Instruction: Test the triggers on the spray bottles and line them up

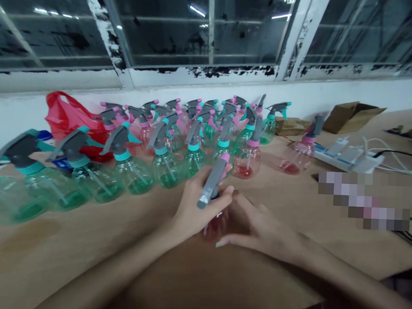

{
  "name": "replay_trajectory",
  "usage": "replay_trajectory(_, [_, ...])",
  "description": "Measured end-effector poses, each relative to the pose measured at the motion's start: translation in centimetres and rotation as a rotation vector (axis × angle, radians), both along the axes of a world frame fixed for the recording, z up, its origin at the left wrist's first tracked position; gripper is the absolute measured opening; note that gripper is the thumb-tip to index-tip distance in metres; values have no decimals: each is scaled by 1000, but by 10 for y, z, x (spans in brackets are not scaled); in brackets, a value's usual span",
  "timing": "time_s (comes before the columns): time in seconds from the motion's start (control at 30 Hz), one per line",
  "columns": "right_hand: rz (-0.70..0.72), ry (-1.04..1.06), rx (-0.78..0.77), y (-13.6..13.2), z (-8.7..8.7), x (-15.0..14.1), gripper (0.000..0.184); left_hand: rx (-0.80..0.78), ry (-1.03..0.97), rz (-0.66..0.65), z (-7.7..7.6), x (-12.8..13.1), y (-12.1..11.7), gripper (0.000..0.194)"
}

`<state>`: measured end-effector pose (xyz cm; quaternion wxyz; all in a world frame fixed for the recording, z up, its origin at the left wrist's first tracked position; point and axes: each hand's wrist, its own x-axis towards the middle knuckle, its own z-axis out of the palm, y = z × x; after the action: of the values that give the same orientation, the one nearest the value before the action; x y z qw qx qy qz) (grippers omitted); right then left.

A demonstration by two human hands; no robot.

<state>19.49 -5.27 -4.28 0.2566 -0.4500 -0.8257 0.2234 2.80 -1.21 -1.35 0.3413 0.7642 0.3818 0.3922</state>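
Between my hands a pink-tinted spray bottle point(213, 228) with a grey-and-pink trigger head stands on the table, red liquid low inside. My left hand point(197, 202) is wrapped round its neck, just under the trigger head. To the right of the bottle is my right hand point(262, 227), thumb and fingers spread apart around that side; whether a fingertip touches the bottle I cannot tell. Just behind are a green spray bottle point(194, 161) and a pink spray bottle point(247, 163), both upright.
Several green and pink spray bottles fill the left and back of the wooden table point(286, 194). A red plastic bag point(62, 116) lies against the wall. On the right are another pink bottle point(298, 154), a white power strip point(349, 156) with cables and an open cardboard box point(351, 117).
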Motion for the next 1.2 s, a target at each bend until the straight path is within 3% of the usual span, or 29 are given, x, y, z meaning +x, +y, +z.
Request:
replay_trajectory(0.1, [-95, 18, 116, -4, -3, 13, 78, 56, -41, -39, -3, 35, 7, 23])
replay_trajectory(0.2, [-222, 18, 195, -4, -11, 29, 68, 53, -53, -76, -7, 70, 12, 26])
replay_trajectory(0.33, [-332, 1, 273, -1, -22, 53, 53, 39, -102, -118, -9, 107, 16, 41])
replay_trajectory(0.5, [-388, 69, 242, 5, -26, 85, 57, 12, -95, -213, -8, 130, 21, 68])
replay_trajectory(0.63, [-402, 112, 249, 23, -19, 114, 59, 60, -32, -275, -23, 126, 25, 78])
replay_trajectory(0.77, [-495, -68, 393, 57, -14, 140, 49, 26, 47, -203, -52, 105, 24, 62])
replay_trajectory(0.87, [-586, -233, 439, 82, -13, 146, 44, -85, 106, -153, -65, 84, 19, 45])
replay_trajectory(1.03, [-658, -276, 414, 107, -6, 139, 39, -158, 198, -108, -65, 59, 7, 33])
replay_trajectory(1.2, [-681, -273, 384, 118, 0, 131, 42, -152, 239, -112, -63, 58, 6, 31])
